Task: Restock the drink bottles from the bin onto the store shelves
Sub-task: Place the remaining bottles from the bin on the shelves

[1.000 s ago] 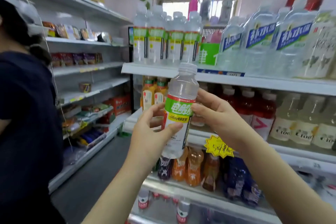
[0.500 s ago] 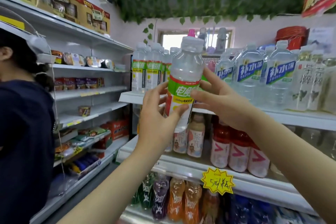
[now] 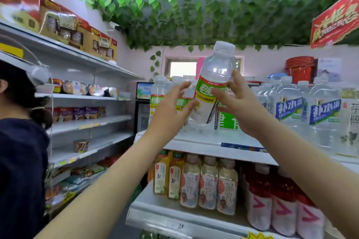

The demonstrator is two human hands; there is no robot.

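- Bottle (image 3: 213, 70): tilted, above the front edge of the top shelf (image 3: 194, 142).
- Right hand (image 3: 242, 106): grip closed round the bottle's label.
- Left hand (image 3: 169, 110): grip open, fingers spread, thumb against the bottle.

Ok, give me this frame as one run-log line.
step: shelving | green-label bottle: tilted, above top shelf | right hand: holds bottle | left hand: open, at bottle's side

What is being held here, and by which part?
The clear drink bottle: the right hand grips it at the green label; the left hand, fingers straight, touches its lower side.
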